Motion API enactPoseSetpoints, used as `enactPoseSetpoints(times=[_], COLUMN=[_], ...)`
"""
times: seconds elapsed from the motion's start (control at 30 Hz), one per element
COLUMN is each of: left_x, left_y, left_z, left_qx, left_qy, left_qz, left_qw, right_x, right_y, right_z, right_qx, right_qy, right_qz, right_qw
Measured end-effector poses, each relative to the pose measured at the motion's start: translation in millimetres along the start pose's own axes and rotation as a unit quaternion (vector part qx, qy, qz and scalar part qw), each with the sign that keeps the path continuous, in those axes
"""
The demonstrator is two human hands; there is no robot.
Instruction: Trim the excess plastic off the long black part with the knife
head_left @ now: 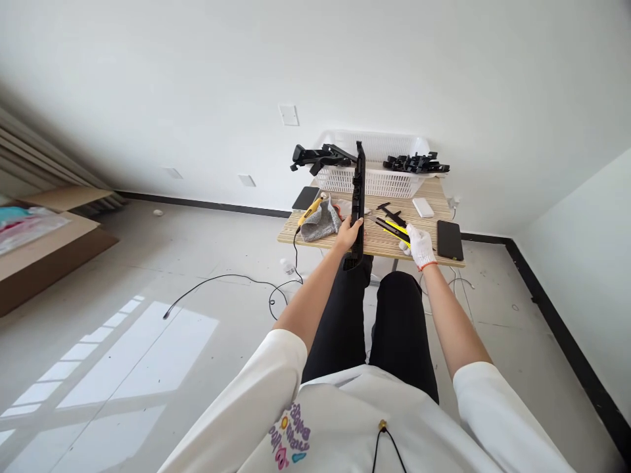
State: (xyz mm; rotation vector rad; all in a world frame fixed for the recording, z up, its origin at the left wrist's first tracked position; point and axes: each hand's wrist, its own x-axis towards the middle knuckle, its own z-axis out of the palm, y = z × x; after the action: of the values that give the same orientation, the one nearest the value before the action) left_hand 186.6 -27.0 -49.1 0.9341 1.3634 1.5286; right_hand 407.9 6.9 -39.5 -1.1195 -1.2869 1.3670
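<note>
Hands beside basket (black parts)

Two hands were in view: one bare left hand and one white-gloved right hand. One long black plastic strip stood near the centre of the frame. One counter carried one white mesh basket, with two clusters of black plastic parts on it, one at its left and one at its right. Two dark flat devices lay there, one at centre left and one at right. There was one grey cloth glove, one yellow-handled tool, one white block and one cardboard box at the left edge.
</note>
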Motion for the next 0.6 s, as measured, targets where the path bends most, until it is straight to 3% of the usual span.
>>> enactPoseSetpoints(times=[0.37,0.6], left_x=[4,-2], left_y=[-9,-14], left_z=[-2.0,-10.7], left_qx=[0.048,0.118], left_qy=[0.002,-0.035], left_qz=[0.014,0.027], left_qw=[0.999,0.992], right_x=[2,6], right_y=[2,0], right_z=[1,7], right_qx=[0.008,0.036], right_qy=[0.055,0.098], right_qz=[0.017,0.038], right_qw=[0.998,0.994])
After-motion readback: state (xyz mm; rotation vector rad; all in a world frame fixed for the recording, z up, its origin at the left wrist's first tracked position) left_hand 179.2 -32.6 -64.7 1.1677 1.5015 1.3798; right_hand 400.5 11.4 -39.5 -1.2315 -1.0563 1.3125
